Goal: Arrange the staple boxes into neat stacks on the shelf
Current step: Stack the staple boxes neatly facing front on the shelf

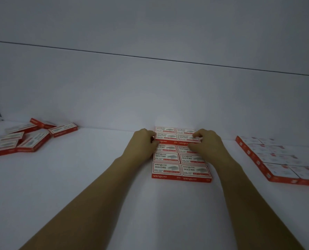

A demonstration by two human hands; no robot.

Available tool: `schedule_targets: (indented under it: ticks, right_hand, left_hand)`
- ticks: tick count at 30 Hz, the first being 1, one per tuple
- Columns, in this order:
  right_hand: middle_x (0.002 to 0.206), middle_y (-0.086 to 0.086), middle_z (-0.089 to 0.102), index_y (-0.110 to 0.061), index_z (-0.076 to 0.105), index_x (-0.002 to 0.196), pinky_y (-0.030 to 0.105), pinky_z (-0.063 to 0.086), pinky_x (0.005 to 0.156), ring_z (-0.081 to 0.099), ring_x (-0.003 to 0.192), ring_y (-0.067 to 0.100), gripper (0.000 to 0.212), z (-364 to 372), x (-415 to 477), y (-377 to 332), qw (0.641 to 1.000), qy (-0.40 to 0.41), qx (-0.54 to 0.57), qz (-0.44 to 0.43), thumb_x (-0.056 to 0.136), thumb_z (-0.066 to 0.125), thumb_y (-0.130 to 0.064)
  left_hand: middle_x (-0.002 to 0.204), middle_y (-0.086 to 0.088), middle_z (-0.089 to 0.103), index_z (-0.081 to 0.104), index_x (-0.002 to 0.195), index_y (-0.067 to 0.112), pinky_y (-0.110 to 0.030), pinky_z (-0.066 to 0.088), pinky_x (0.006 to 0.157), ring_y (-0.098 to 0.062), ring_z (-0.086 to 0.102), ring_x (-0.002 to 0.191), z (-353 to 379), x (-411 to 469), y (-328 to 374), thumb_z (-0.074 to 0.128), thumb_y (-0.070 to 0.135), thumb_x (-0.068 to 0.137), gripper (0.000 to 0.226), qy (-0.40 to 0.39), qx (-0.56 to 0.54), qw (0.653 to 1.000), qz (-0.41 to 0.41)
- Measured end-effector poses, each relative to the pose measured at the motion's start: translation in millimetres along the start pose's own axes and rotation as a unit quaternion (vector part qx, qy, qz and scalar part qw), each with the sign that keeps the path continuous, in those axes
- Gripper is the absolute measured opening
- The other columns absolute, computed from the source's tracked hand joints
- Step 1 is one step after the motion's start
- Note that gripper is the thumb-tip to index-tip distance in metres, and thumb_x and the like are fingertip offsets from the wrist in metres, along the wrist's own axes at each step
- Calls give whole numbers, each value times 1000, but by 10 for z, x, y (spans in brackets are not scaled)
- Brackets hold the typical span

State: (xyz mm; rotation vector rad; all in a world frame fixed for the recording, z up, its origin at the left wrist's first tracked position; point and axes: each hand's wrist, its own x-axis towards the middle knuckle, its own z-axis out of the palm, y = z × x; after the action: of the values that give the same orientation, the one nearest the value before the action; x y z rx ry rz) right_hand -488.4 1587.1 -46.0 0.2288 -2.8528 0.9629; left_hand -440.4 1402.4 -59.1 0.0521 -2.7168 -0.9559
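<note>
Far to the left of my fingers, a loose pile of red-and-white staple boxes (pixel 31 137) lay tumbled at odd angles on the white shelf (pixel 96 177), waiting to be sorted.

My left hand (pixel 143 144) reached toward the shelf's back wall, its fingers curled against the left side of the raised rear packs (pixel 177 135), which sat as a second layer on the centre block. I judged I pressed there to square that edge.

Between my hands, and running back toward me, lay the centre block of staple boxes (pixel 180 164), two across in tidy rows, labels up.

My right hand (pixel 207 144) mirrored the left: forefinger on top of the rear packs, thumb lower against the row beneath, pinching lightly rather than lifting, likely to align them.

Well right of my fingers sat a finished flat block of boxes (pixel 278 159), already neat.
</note>
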Motion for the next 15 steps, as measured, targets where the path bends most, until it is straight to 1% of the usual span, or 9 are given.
schedule_targets:
  ticks: [1, 2, 4, 5, 7, 9, 12, 15]
  right_hand:
    - [131, 11, 43, -14, 55, 124, 31, 45, 92, 47, 116, 26, 46, 14, -13, -21, 1000, 4, -19, 6, 81, 69, -21]
    - [133, 11, 40, -14, 53, 127, 36, 41, 99, 40, 123, 28, 48, 18, -29, -55, 999, 8, -43, 5, 82, 68, -22]
    - [134, 11, 36, -14, 47, 132, 36, 33, 104, 29, 128, 29, 51, 29, -68, -150, 995, 11, -94, -14, 85, 65, -21]
    - [134, 11, 36, -14, 46, 133, 36, 32, 105, 27, 128, 29, 51, 37, -90, -213, 993, 8, -119, -28, 86, 64, -21]
    - [132, 11, 38, -14, 46, 132, 36, 32, 103, 27, 126, 29, 49, 65, -129, -372, 985, -12, -163, -58, 86, 62, -23]
    - [129, 10, 41, -15, 47, 129, 35, 33, 100, 30, 123, 29, 46, 124, -158, -581, 975, -37, -198, -93, 86, 61, -25]
    - [127, 10, 43, -15, 48, 127, 36, 35, 96, 32, 121, 30, 41, 271, -204, -945, 966, -52, -205, -151, 87, 57, -22]
    - [126, 11, 44, -13, 50, 125, 35, 36, 94, 33, 120, 30, 38, 498, -289, -1321, 956, -73, -196, -207, 89, 54, -21]
  left_hand:
    - [112, -3, 66, 62, 119, 11, -15, 43, 70, -9, 57, 82, -4, -20, 17, 53, 24, 94, 29, 1, 8, 1000, -4]
    - [112, -4, 64, 62, 116, 10, -17, 43, 72, -10, 55, 83, -14, -36, 36, 52, 26, 95, 28, 2, 20, 1000, -8]
    - [110, -8, 62, 60, 104, 7, -22, 43, 74, -16, 57, 87, -58, -70, 60, 51, 29, 95, 26, -3, 53, 998, -23]
    - [112, -9, 61, 60, 106, 4, -24, 44, 76, -20, 59, 92, -100, -90, 62, 52, 28, 94, 28, -13, 76, 997, -31]
    - [118, -10, 58, 58, 117, 3, -28, 45, 84, -24, 58, 103, -239, -136, 32, 53, 22, 93, 31, -38, 131, 990, -43]
    - [122, -12, 56, 56, 120, 4, -30, 46, 89, -26, 56, 107, -431, -204, -70, 53, 19, 92, 32, -45, 175, 982, -56]
    - [122, -13, 54, 57, 118, 5, -33, 46, 90, -28, 54, 109, -797, -374, -302, 53, 18, 91, 31, -24, 224, 971, -81]
    - [122, -13, 56, 57, 118, 5, -32, 45, 89, -27, 54, 111, -1182, -628, -590, 53, 19, 91, 31, 8, 260, 958, -125]
